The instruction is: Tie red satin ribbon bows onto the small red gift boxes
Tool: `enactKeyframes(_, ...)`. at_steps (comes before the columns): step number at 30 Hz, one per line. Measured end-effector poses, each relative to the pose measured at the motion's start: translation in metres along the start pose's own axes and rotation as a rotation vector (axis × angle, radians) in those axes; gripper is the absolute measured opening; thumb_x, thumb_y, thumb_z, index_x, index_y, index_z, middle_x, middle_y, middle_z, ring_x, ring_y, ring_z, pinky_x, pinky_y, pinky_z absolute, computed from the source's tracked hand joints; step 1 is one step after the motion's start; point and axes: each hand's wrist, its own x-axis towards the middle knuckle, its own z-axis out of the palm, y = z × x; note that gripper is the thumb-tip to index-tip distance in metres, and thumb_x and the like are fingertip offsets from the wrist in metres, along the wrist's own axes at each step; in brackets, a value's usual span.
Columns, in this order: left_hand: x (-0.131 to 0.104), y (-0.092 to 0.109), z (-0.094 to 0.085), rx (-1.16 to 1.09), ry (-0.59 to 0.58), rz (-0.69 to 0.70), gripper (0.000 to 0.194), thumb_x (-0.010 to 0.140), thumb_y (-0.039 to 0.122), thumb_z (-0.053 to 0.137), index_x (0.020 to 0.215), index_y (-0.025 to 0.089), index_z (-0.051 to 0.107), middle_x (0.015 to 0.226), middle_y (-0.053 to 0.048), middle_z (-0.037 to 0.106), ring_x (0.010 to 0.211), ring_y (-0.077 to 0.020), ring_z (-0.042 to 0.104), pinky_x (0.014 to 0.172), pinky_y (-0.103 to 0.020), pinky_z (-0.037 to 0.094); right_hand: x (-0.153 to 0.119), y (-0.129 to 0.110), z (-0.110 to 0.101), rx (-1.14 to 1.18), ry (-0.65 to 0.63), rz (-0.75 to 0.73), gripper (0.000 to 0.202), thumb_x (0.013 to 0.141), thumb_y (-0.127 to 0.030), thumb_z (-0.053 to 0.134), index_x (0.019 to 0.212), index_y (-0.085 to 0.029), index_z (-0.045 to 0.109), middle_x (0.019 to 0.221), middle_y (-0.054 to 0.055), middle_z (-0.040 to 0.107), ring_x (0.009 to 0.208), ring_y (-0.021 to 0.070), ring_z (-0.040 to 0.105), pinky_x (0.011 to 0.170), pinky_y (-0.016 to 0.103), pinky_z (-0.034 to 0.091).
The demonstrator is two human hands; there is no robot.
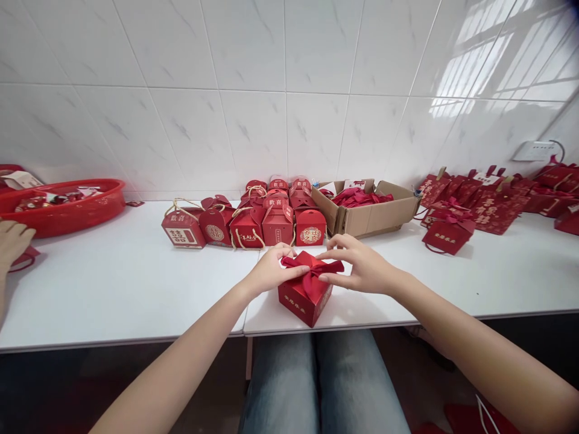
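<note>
A red gift box (299, 301) with gold lettering stands at the table's front edge, a corner turned toward me. On its top is a dark red ribbon bow (312, 271). My left hand (274, 268) pinches the bow's left loop between thumb and fingers. From the other side my right hand (359, 265) has its thumb and fingers closed on the right part of the bow. The fingertips of both hands partly cover the ribbon.
Small red boxes (278, 226) stand in rows behind, beside a cardboard box (380, 217) of red ribbons. A red basin (76, 214) and another person's hand (13, 241) are at left. More red boxes (447, 235) and bags (495, 208) stand at right.
</note>
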Motion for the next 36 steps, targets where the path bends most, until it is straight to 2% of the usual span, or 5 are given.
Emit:
enactKeyframes(9,-0.001,0.005,-0.013,0.009,-0.052,0.035,0.03,0.071,0.046,0.067,0.076,0.019,0.053,0.088,-0.002,0.06,0.089,-0.02,0.056,0.082,-0.034,0.044,-0.014,-0.035,0.026,-0.063,0.115,-0.141,0.067,0.062,-0.063,0.071,0.112,-0.019,0.063,0.104,0.01,0.062,0.092,0.0236,0.054,0.08,0.039,0.045)
enactKeyframes(15,0.001,0.013,-0.019,0.062,0.048,0.076,0.04,0.076,0.044,0.062,0.108,0.024,0.053,0.104,-0.003,0.062,0.099,-0.019,0.058,0.088,-0.033,0.044,-0.034,-0.036,0.039,-0.063,0.186,-0.111,0.034,0.086,-0.029,0.061,0.117,-0.016,0.056,0.105,0.01,0.062,0.095,0.0205,0.055,0.082,0.035,0.047)
enactKeyframes(19,0.014,0.02,-0.015,0.179,-0.101,0.166,0.022,0.073,0.04,0.064,0.086,0.023,0.068,0.096,-0.002,0.067,0.093,-0.0207,0.06,0.082,-0.032,0.046,-0.027,-0.05,0.052,-0.08,0.3,-0.036,0.045,0.083,-0.041,0.063,0.117,-0.013,0.057,0.11,0.015,0.058,0.098,0.0249,0.054,0.08,0.039,0.049)
enactKeyframes(25,0.022,0.021,-0.012,0.14,-0.327,0.105,0.02,0.071,0.038,0.062,0.077,0.02,0.068,0.077,-0.001,0.068,0.07,-0.0172,0.061,0.06,-0.027,0.046,-0.008,-0.07,0.075,-0.153,0.446,0.129,0.014,0.086,-0.021,0.055,0.095,-0.019,0.066,0.105,0.01,0.063,0.087,0.0215,0.053,0.075,0.037,0.046)
enactKeyframes(36,0.014,0.021,-0.002,0.264,-0.188,0.167,0.015,0.073,0.032,0.06,0.069,0.022,0.07,0.081,-0.002,0.065,0.078,-0.0191,0.059,0.068,-0.03,0.043,-0.015,-0.068,0.089,-0.124,0.603,0.088,0.012,0.084,-0.01,0.055,0.085,-0.019,0.063,0.09,0.003,0.066,0.082,0.0176,0.047,0.072,0.034,0.036)
